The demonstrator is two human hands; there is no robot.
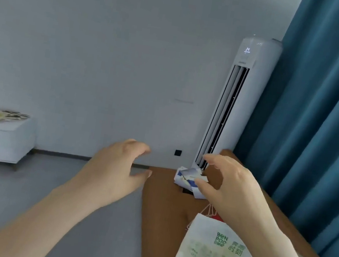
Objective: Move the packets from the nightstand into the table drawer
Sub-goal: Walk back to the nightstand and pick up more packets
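right hand (pixel 236 191) over packets (pixel 188 174) on table (pixel 163 206); left hand (pixel 114 164) hovers

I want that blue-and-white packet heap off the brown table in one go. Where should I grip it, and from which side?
Probably grip the packets across the heap's middle, thumb on the near edge, fingers on the far one, coming from above, where the right hand hovers. The heap lies low and crumpled, and the air conditioner stands close behind it.
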